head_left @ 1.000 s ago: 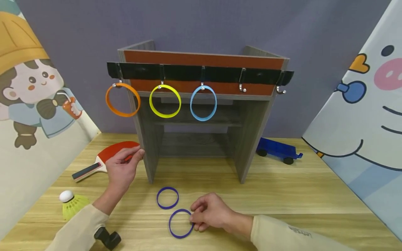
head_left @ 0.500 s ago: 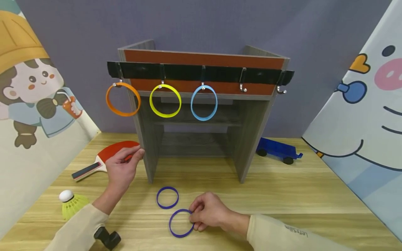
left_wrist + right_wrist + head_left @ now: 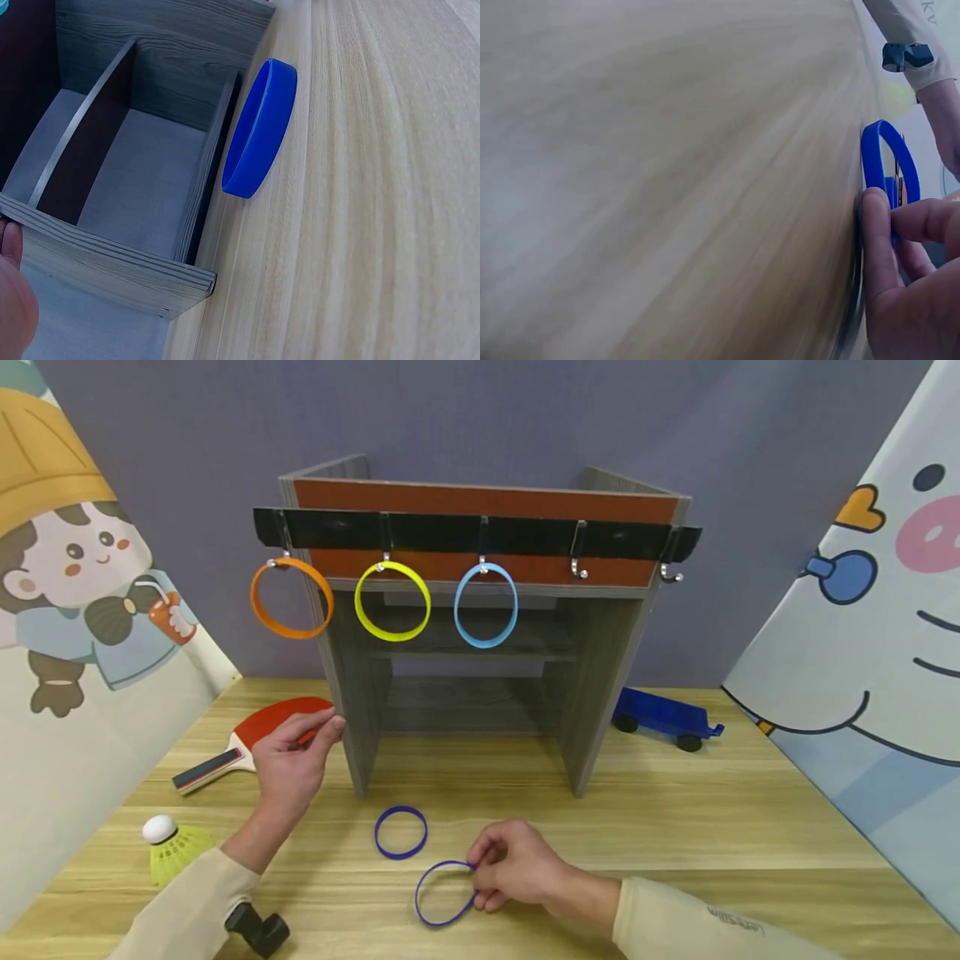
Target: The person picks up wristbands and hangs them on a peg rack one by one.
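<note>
My right hand (image 3: 517, 864) pinches the right side of a dark blue silicone wristband (image 3: 418, 902) between thumb and fingers. In the right wrist view this wristband (image 3: 871, 154) stands on edge at the fingertips. A second dark blue wristband (image 3: 401, 856) lies just behind it on the table (image 3: 712, 827). My left hand (image 3: 292, 764) has its curled fingers and thumb at the front edge of the left panel of a grey wooden shelf (image 3: 352, 727). Orange (image 3: 257, 606), yellow (image 3: 360, 610) and light blue (image 3: 459, 618) wristbands hang from hooks on the shelf's black rail (image 3: 532, 537).
Two bare hooks, the nearer one a silver hook (image 3: 577, 570), are at the rail's right. A red table tennis paddle (image 3: 262, 720) and a yellow shuttlecock (image 3: 176, 852) lie at the left. A blue toy trailer (image 3: 663, 714) stands right of the shelf.
My right hand has shifted slightly right, drawing the front dark blue wristband with it and tilting it. The left hand and the hanging wristbands stay where they were.
</note>
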Demonstrator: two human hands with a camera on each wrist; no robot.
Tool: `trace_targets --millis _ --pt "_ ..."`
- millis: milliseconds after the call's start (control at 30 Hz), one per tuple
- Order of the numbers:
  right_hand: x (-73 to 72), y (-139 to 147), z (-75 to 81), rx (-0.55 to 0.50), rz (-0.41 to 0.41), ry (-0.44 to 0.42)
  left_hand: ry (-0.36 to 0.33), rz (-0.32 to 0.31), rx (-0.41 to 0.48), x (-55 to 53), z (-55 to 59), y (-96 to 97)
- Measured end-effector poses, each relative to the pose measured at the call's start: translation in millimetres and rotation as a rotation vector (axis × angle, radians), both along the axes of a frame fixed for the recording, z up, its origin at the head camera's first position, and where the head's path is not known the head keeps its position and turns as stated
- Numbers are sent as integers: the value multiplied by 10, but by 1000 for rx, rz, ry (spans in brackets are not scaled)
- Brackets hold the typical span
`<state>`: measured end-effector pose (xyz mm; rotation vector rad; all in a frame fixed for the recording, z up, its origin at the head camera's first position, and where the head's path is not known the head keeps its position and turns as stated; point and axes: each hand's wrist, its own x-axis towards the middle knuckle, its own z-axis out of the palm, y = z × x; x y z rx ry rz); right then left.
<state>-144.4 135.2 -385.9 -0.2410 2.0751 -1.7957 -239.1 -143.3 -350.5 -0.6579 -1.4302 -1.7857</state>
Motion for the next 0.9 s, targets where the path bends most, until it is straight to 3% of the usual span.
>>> trace_targets --millis 167,433,633,900 --pt "1 138 1 -25 28 -21 -36 57 -34 -34 -50 -29" --pt "18 314 93 -49 52 -37 -38 35 -22 -15 -23 -18" --pt "7 430 228 -88 46 -18 5 -14 6 5 14 0" --pt "-51 570 465 -162 30 39 -43 37 -30 -20 -31 -31"
